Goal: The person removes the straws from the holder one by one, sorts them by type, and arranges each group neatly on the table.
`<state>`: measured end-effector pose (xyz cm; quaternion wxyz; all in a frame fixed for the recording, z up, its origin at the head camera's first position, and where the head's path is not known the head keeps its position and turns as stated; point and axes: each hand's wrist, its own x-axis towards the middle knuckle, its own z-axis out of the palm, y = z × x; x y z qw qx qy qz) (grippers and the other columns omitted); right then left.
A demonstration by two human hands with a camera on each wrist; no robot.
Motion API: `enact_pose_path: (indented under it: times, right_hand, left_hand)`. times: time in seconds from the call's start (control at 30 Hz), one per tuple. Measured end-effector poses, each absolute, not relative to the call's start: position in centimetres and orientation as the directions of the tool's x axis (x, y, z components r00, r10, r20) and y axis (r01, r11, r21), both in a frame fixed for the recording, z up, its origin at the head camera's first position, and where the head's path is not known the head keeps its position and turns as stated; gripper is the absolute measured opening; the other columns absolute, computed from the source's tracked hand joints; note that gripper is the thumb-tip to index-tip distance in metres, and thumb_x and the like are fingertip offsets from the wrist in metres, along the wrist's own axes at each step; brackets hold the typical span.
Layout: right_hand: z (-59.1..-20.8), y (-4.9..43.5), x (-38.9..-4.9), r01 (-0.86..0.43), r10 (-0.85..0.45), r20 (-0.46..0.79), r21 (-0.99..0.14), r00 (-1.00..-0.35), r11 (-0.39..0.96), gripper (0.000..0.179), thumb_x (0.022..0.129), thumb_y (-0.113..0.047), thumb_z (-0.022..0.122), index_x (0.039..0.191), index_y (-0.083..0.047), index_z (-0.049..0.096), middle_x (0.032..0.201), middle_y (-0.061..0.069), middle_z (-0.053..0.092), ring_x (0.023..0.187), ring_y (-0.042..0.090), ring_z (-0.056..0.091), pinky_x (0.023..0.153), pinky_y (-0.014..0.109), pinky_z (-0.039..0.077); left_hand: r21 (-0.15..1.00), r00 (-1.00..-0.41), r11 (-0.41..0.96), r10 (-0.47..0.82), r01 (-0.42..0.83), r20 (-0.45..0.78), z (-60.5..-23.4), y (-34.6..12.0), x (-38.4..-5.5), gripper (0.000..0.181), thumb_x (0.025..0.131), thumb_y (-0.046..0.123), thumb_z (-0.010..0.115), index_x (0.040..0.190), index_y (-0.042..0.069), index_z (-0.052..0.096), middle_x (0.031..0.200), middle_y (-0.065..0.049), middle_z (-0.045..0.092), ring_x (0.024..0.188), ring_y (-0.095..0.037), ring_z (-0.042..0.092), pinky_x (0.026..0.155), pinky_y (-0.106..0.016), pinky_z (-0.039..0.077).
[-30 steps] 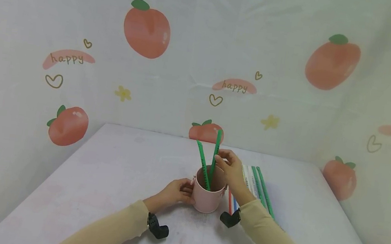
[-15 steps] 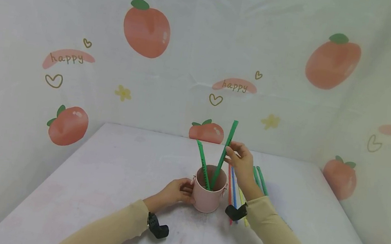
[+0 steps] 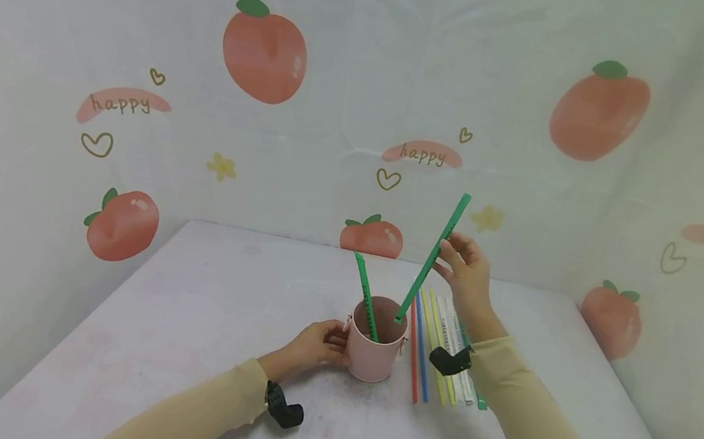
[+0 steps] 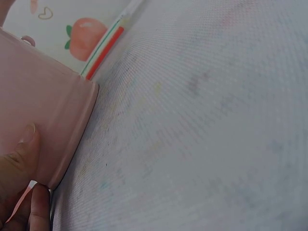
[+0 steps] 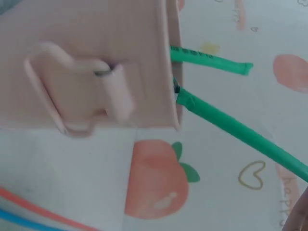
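My left hand (image 3: 317, 342) grips the left side of a small pink metal bucket (image 3: 371, 361). In the left wrist view, the thumb (image 4: 25, 144) lies on the bucket wall and the other fingers are by its base. My right hand (image 3: 468, 278) pinches a long green wrapped straw (image 3: 434, 254) around its middle. That straw leans up to the right, its lower end at the bucket's mouth. A second green straw (image 3: 365, 281) stands tilted left inside the bucket. In the right wrist view, the held straw (image 5: 240, 132) runs out past the bucket rim.
Right of the bucket lie several straws side by side: a red one (image 3: 413, 361), a blue one (image 3: 422, 362), yellow, white and green ones. My right forearm partly covers them. A fruit-printed cloth backdrop (image 3: 306, 161) stands behind the pale table.
My right hand has moved up and to the right, raising the green straw from deep in the bucket to its mouth. The left hand and bucket have stayed put.
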<state>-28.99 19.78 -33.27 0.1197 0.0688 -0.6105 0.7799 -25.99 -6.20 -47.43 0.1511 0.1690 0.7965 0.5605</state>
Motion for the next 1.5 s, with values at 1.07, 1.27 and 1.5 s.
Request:
enact_pose_path:
  times: [1.07, 1.27, 1.5]
  right_hand:
    - [-36.2, 29.3, -31.2, -0.162, 0.056, 0.188, -0.937, -0.981, 0.311, 0.053, 0.099, -0.018, 0.055, 0.145, -0.002, 0.035, 0.109, 0.006, 0.055, 0.082, -0.003, 0.060, 0.076, 0.017, 0.056]
    - [-37.3, 30.5, -31.3, -0.068, 0.069, 0.105, -0.911, -0.992, 0.408, 0.050, 0.101, -0.014, 0.050, 0.146, 0.000, 0.034, 0.131, 0.031, 0.050, 0.090, 0.005, 0.062, 0.088, 0.032, 0.057]
    - [-38.8, 31.5, -31.3, 0.028, 0.081, 0.011, -0.885, -0.997, 0.465, 0.049, 0.102, -0.011, 0.047, 0.146, 0.002, 0.032, 0.135, 0.034, 0.046, 0.103, 0.022, 0.061, 0.096, 0.044, 0.053]
  left_hand:
    - [0.951, -0.887, 0.290, 0.460, 0.108, -0.039, -47.3, -6.3, -25.7, 0.050, 0.077, 0.001, 0.078, 0.122, -0.005, 0.055, 0.121, -0.021, 0.063, 0.113, -0.032, 0.062, 0.092, -0.035, 0.056]
    - [0.949, -0.882, 0.288, 0.471, 0.126, -0.026, -47.5, -6.3, -25.9, 0.049, 0.078, 0.003, 0.078, 0.122, -0.004, 0.056, 0.121, -0.019, 0.064, 0.112, -0.031, 0.062, 0.093, -0.034, 0.055]
    - [0.947, -0.888, 0.300, 0.458, 0.112, -0.040, -47.5, -6.3, -25.9, 0.050, 0.078, 0.004, 0.079, 0.122, -0.003, 0.056, 0.120, -0.017, 0.064, 0.112, -0.030, 0.062, 0.094, -0.034, 0.055]
